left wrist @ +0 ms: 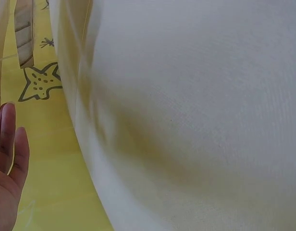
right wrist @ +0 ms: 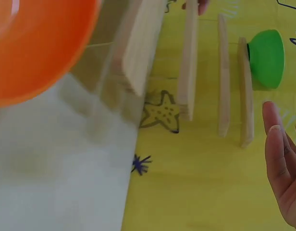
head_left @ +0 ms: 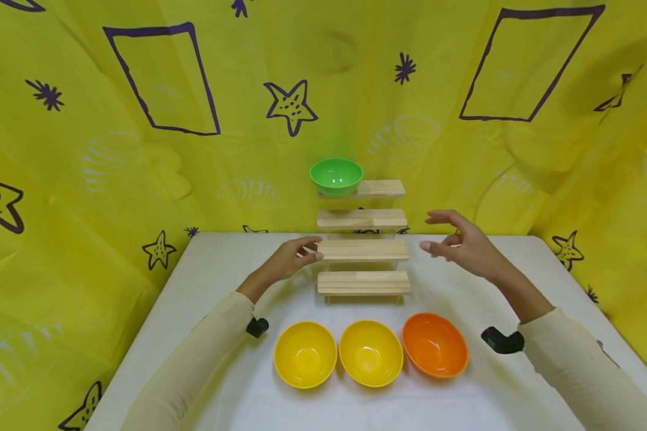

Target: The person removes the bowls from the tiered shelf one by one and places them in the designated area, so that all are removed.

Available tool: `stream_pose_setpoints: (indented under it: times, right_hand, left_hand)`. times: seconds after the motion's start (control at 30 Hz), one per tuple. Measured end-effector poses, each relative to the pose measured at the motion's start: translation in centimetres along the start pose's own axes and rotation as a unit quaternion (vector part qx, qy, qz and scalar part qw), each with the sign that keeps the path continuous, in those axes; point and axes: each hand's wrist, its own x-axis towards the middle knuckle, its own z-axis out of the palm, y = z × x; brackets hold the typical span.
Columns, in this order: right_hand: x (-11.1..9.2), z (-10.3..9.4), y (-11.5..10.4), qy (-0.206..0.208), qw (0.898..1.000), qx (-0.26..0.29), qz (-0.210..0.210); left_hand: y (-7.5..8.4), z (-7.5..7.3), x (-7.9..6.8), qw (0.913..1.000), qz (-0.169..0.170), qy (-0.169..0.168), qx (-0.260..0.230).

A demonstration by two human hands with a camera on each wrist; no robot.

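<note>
A small stepped rack holds wooden shelves (head_left: pixel 363 250) one above another in the head view. My left hand (head_left: pixel 293 258) is at the left end of the second shelf from the bottom, its fingertips right at the wood, fingers loosely bent. To the right of the rack, my right hand (head_left: pixel 460 244) hovers with thumb and fingers apart, holding nothing. A green bowl (head_left: pixel 336 177) sits on the left part of the top shelf; the right wrist view also has this green bowl (right wrist: pixel 266 58), above my right fingertips.
In front of the rack, two yellow bowls (head_left: pixel 305 355) and an orange bowl (head_left: pixel 435 345) stand in a row on the white table (head_left: pixel 237 389). A yellow sheet (head_left: pixel 237 149) with drawn stars hangs behind and at both sides. Dark wrist-worn pieces (head_left: pixel 502 340) stick out below the sleeves.
</note>
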Motion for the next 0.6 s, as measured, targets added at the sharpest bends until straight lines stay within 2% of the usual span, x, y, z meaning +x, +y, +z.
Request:
stream_pose_setpoints:
  times: [0.33,0.6]
  right_hand:
    - [6.5,1.4,-2.4,-0.008,0.999,0.034,-0.02]
    - [10.0,2.3,-3.6,0.0,0.998,0.05,-0.022]
  left_hand:
    - [-0.3,0.0,-0.1,1.0,0.002,0.001,-0.001]
    - [-0.2,0.1,0.0,1.0,0.001,0.002,-0.002]
